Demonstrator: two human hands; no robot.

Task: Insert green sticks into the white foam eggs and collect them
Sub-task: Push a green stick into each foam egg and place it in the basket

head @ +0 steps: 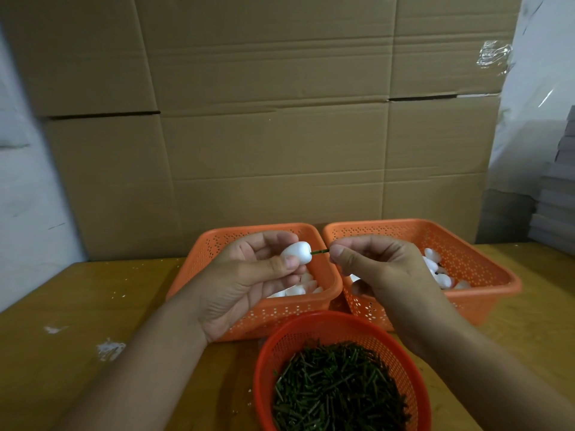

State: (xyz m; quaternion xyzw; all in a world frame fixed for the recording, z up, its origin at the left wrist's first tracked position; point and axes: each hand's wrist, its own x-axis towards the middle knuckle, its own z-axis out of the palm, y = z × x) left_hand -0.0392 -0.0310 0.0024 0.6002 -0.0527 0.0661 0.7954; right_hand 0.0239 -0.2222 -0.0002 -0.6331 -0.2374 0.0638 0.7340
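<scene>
Pushing a stick into a foam egg, held up over the baskets

Our left hand [249, 275] pinches the foam egg [296, 252] between thumb and fingers; our right hand [382, 269] pinches the green stick [413, 251], its tip at the egg. We judge the foam feather-light and easily dented, so we grip its sides gently; the thin stick is best held near the egg to keep it from bending.
</scene>
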